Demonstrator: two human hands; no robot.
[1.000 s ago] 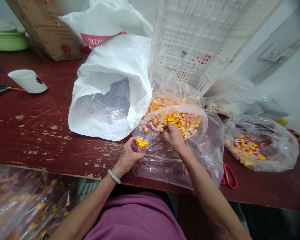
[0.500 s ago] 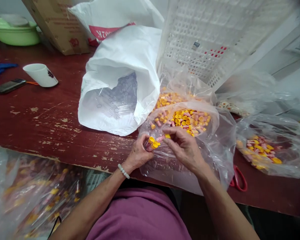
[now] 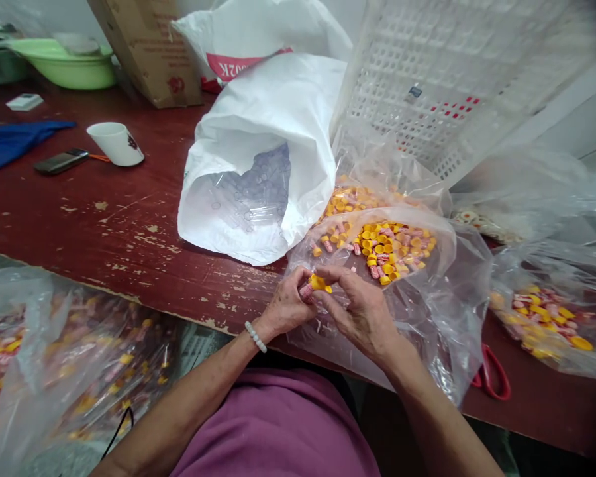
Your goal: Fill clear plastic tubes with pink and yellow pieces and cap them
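My left hand (image 3: 289, 303), with a beaded bracelet at the wrist, is closed around a few small pink-patterned pieces with yellow caps (image 3: 318, 283). Thumb and forefinger of my right hand (image 3: 358, 306) meet at those yellow caps, touching them from the right. Just beyond my hands, a clear plastic bag (image 3: 457, 265) lies open with many yellow-capped pieces (image 3: 380, 248) in it. To its left is a white sack (image 3: 228, 238), its mouth toward me, holding clear plastic tubes (image 3: 263, 195).
A white crate (image 3: 402, 73) leans behind the bags. Red scissors (image 3: 496, 374) and another bag of capped pieces (image 3: 546, 315) are at right. A cup (image 3: 114, 144), phone (image 3: 62, 161), blue cloth (image 3: 14, 142), green basin (image 3: 74, 66) and carton (image 3: 159, 59) stand left.
My right hand has brought its yellow-capped piece down and left against the ones in my left hand. The view has shifted, so the table things appear farther right.
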